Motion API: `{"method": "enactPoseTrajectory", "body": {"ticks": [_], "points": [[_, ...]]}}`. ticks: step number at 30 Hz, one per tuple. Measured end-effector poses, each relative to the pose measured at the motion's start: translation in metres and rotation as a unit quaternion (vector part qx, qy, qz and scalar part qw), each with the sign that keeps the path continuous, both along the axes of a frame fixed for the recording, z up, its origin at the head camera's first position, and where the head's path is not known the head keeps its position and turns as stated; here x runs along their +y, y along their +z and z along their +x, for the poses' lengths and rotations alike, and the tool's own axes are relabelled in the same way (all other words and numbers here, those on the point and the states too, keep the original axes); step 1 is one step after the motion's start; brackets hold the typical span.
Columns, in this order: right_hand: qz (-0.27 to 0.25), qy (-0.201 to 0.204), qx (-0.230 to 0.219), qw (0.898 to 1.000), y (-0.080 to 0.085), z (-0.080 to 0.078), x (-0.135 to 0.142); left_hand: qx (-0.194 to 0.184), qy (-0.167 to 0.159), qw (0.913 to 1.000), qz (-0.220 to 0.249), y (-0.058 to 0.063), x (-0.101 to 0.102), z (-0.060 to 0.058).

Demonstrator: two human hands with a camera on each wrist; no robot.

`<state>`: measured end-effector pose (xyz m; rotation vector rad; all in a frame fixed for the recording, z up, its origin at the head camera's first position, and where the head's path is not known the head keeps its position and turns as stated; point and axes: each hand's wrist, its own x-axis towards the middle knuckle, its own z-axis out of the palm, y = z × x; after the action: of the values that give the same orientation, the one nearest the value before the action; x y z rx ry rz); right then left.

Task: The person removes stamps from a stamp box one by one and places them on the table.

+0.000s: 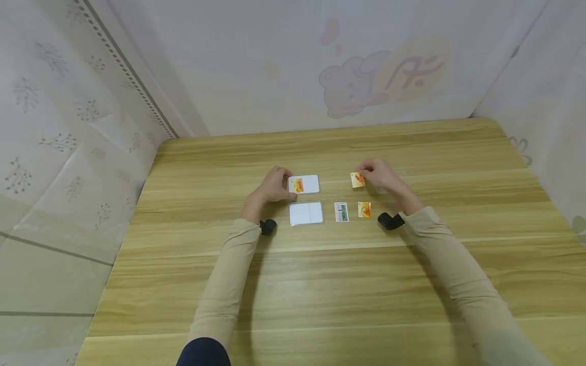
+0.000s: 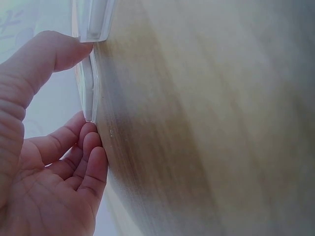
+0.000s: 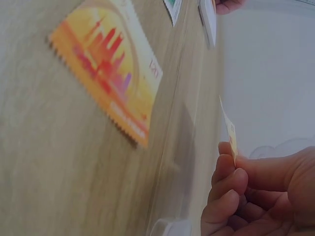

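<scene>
My left hand (image 1: pixel 274 185) holds a flat clear-edged case with a white insert (image 1: pixel 312 184) at its left end, thumb at the near edge and fingers at the far edge. An orange-and-yellow postage stamp (image 1: pixel 298 185) lies on the insert's left part. My right hand (image 1: pixel 378 173) pinches another yellow-orange stamp (image 1: pixel 356 179) by its edge, raised off the table in the right wrist view. Nearer me lie a stamp with a green-and-grey picture (image 1: pixel 341 212) and an orange stamp with a skyline (image 3: pixel 106 64). A second white case (image 1: pixel 299 213) lies below the first.
A clear plastic piece (image 3: pixel 171 227) shows at the bottom of the right wrist view, partly cut off. Black wrist-camera mounts (image 1: pixel 268 226) sit under both wrists. The wooden table (image 1: pixel 302 295) ends at a pale printed curtain (image 1: pixel 256 76) behind, with more curtain at both sides.
</scene>
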<state>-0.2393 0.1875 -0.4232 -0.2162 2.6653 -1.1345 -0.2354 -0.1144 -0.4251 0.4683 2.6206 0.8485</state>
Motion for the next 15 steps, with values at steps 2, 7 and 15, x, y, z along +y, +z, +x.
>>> {"method": "enactPoseTrajectory", "body": {"ticks": [2, 7, 15], "points": [[0.002, 0.0, 0.004, 1.0, 0.0001, 0.0006, 0.0012, 0.0, 0.0, 1.0, 0.0, 0.0004, 0.0, 0.0002], [0.005, 0.005, 0.013, 1.0, 0.0009, 0.0022, 0.0036, -0.001, 0.001, 1.0, 0.002, 0.0013, 0.0002, 0.0007], [0.002, -0.003, 0.005, 1.0, 0.0039, 0.0041, 0.0042, -0.001, 0.0, 1.0, 0.0, -0.0002, 0.0, -0.0005]]}}
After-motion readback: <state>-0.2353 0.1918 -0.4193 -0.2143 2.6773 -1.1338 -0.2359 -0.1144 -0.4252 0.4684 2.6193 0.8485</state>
